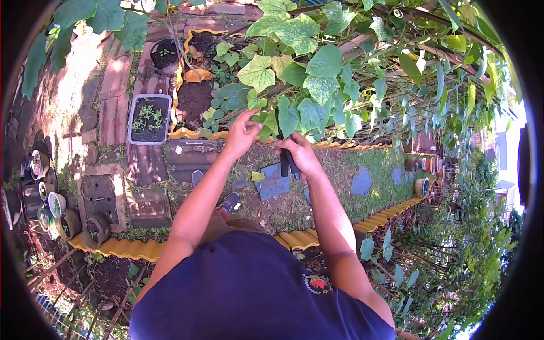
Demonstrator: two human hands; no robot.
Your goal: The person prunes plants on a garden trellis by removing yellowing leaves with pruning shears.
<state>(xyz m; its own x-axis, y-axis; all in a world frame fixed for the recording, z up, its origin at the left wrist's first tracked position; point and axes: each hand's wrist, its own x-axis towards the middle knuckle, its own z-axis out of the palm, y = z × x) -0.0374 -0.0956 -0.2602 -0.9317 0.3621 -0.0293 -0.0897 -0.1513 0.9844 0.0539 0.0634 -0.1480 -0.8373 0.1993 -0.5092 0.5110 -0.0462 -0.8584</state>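
Observation:
My right hand [300, 154] is closed around a pair of black-handled pruning shears [289, 164]. Both handles stick out below the fingers, and the blade end points up among the leaves, mostly hidden. To its left, my left hand [242, 135] reaches up to the vine, thumb and index finger apart at the edge of the foliage. Just above its index fingertip is a small green leaf [256, 101]. Broad green leaves [313, 114] hang directly over the right hand, and a paler, yellowing leaf [256, 73] is higher up.
A clear plastic tub of seedlings [149, 119] stands left, below a dark pot [164, 54]. Yellow wavy edging [144, 249] borders the beds. Blue-grey stepping slabs [274, 182] lie in the path. Potted plants [57, 204] cluster far left. Dense vines fill the upper right.

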